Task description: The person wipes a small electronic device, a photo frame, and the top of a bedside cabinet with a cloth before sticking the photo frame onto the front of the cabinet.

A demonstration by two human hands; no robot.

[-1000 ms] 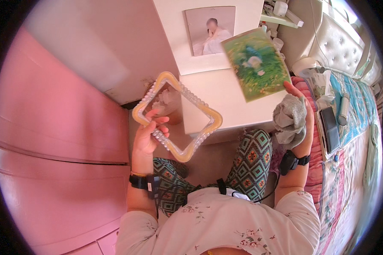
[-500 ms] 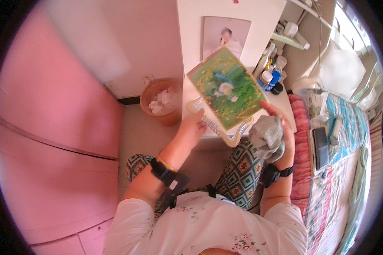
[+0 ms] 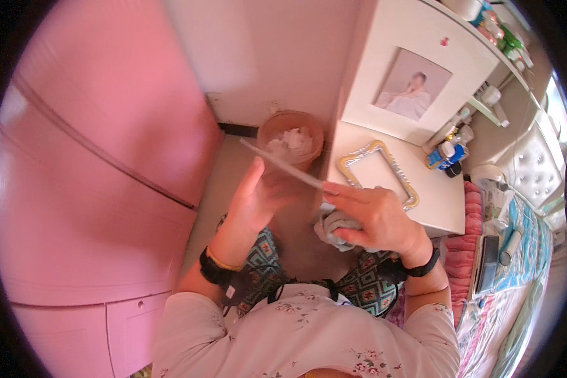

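Note:
My left hand is raised with fingers up and holds a thin flat sheet, seen almost edge-on, over my lap. My right hand grips a crumpled grey cloth, and its outstretched fingers touch the sheet's near end. A gold-edged picture frame lies flat on the white table, just beyond my right hand. Both wrists carry dark bands.
A round brown wastebasket with white tissue stands on the floor by the table. A white cabinet bearing a photo rises behind the frame, with small bottles beside it. A pink wardrobe fills the left, and a bed lies at right.
The picture frame left my left hand and now lies on the table. The green picture I held face-up has given way to a sheet seen edge-on between both hands. My view swung left.

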